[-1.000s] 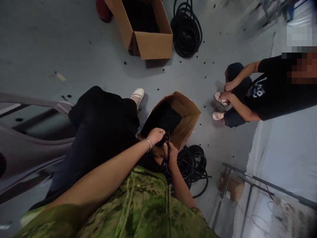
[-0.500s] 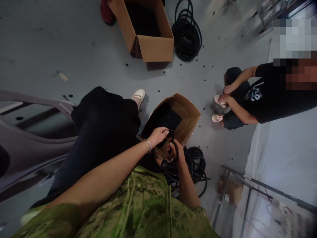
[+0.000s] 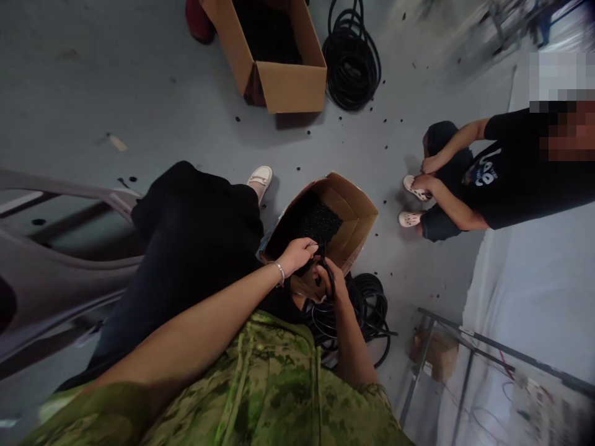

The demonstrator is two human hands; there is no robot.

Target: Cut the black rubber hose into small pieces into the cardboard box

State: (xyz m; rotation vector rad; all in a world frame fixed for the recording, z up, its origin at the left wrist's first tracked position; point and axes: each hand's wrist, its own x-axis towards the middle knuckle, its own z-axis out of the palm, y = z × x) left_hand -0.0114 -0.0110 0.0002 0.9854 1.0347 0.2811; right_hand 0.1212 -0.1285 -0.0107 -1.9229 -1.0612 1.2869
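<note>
Over the near edge of the box (image 3: 357,214), the left hand (image 3: 298,254) pinches a dark strip (image 3: 318,246); the right hand (image 3: 339,285) is curled round black scissors (image 3: 331,275).

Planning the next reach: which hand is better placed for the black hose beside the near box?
Probably the right hand: its forearm overlaps the hose in view, nearer than the left hand at the box. It holds a dark tool, though, which may hinder it.
</note>
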